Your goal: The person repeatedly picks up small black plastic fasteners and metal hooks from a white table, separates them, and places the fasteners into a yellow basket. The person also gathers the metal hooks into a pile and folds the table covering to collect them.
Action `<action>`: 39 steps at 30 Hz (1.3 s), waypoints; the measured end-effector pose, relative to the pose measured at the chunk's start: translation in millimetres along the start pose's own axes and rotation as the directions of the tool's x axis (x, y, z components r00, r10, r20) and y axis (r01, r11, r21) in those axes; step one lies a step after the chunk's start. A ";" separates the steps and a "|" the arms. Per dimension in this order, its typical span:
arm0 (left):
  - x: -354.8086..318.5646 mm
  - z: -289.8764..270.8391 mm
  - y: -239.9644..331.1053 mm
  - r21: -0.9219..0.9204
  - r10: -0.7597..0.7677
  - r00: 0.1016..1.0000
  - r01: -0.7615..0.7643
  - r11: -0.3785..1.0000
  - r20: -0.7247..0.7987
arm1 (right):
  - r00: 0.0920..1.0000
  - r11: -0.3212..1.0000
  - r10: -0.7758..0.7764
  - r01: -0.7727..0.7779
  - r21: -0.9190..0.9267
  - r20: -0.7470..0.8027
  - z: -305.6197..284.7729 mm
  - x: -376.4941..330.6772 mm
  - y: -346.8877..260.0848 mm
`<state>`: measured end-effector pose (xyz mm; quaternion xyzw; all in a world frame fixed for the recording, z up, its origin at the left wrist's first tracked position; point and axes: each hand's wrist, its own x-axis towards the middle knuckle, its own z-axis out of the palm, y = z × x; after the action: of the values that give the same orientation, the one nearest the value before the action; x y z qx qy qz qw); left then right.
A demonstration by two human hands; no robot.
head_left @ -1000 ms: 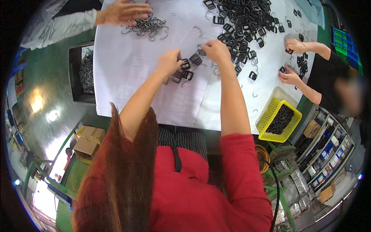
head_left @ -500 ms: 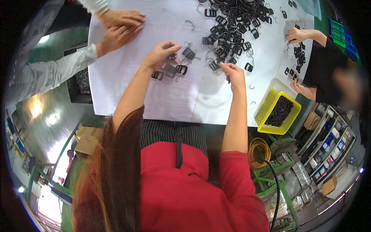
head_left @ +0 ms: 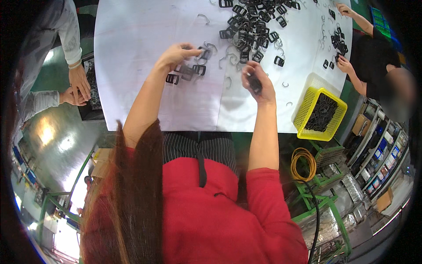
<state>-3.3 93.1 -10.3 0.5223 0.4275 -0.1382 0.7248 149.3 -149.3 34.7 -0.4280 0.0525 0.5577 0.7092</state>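
Note:
My right hand [head_left: 261, 86] is closed around dark black buckles [head_left: 254, 82], above the near edge of a large pile of black buckles [head_left: 250, 28] with wire hooks. Their number is hidden by the palm. To its left my left hand [head_left: 176, 57] reaches down with fingers pressed together at a black buckle [head_left: 205, 53] with a metal hook; the fingertips are somewhat blurred. A small group of black buckles [head_left: 187, 71] lies just under that hand. Loose metal hooks [head_left: 228, 82] are scattered on the white tabletop [head_left: 140, 101] between both hands.
A yellow basket [head_left: 300, 121] of black parts stands at the table's right near corner. A co-worker's hands [head_left: 345, 64] handle buckles on the far right. At the left, another person's hands [head_left: 78, 88] are over a black bin [head_left: 91, 115]. A yellow coiled hose [head_left: 303, 163] hangs below.
My right hand has come back from the pile, turned with dark buckles showing in its palm. My left hand has moved onto the hooked buckle. The left person's hands went from the table to the bin.

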 end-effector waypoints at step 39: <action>-91.8 -38.4 -92.5 -0.232 0.182 0.980 -0.196 0.953 -0.082 | 0.957 0.094 -0.003 -0.289 -0.953 -0.290 49.1 43.3 65.3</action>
<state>-136.2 65.6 -2.7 0.4737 0.4105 -0.0002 0.7792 91.0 -83.5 5.8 -0.8412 -0.2135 0.4655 0.1735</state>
